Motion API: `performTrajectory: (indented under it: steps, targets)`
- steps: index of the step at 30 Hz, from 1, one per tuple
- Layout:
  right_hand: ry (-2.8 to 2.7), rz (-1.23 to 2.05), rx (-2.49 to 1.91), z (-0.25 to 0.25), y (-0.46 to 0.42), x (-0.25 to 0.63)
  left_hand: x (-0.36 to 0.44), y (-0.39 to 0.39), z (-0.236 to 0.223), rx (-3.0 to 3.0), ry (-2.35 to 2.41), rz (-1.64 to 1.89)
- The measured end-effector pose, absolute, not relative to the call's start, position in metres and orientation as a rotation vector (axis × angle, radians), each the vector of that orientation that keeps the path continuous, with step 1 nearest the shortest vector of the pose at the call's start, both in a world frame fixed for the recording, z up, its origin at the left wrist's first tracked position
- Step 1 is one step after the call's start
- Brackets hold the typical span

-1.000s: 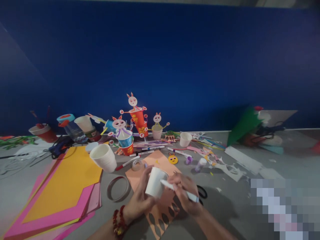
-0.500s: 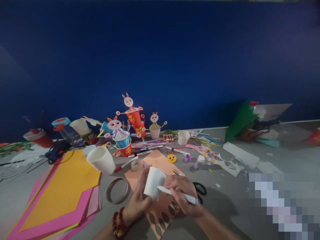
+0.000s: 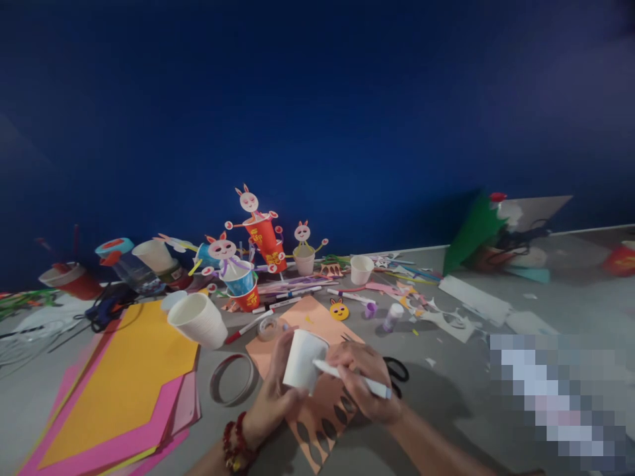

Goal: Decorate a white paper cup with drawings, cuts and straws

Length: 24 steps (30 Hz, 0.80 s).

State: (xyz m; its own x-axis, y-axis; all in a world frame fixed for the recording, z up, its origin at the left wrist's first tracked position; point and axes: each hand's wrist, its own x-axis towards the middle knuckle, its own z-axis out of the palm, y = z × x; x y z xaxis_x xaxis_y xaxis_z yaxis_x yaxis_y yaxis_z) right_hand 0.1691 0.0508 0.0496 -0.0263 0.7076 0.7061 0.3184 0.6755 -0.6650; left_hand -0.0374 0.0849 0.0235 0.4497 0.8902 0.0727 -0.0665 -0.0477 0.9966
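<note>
My left hand (image 3: 278, 383) is wrapped round a white paper cup (image 3: 303, 360), which is tilted on its side above a sheet of orange paper (image 3: 307, 317). Between the fingers of my right hand (image 3: 364, 377) is a white marker (image 3: 352, 378). Its tip points at the cup's side, close to the surface; I cannot tell if it touches. Leaf-shaped holes are cut along the near edge of the orange paper. Scissors (image 3: 397, 370) with black handles lie partly hidden behind my right hand. A yellow paper rabbit face (image 3: 339, 309) lies at the paper's far edge.
Left of my hands are a tape roll (image 3: 231, 380), stacked white cups (image 3: 198, 320) and coloured paper sheets (image 3: 119, 370). Behind stand rabbit figures on cups (image 3: 241, 284). A glue stick (image 3: 393, 317), purple cap (image 3: 370, 311) and paper scraps (image 3: 446, 320) lie to the right.
The marker's tip has risen slightly along the cup's side, with my right hand moving a little. My left hand keeps its hold on the cup. The whole view has shifted slightly.
</note>
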Motion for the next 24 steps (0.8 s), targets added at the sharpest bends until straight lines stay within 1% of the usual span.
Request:
performTrajectory:
  steps: [6,18,24]
  targets:
    - [-1.529,0.331,-0.958,0.0481,0.0524,0.1672,-0.0357,0.083,0.0234,1.343,0.743,0.88]
    - [-1.571,0.332,-0.885,0.0467,0.0533,0.1659,-0.0352,0.0833,0.0178,1.412,0.76,0.94]
    - [-1.516,0.277,-0.97,0.043,0.0521,0.1729,-0.0319,0.0808,0.0246,1.342,0.721,0.921]
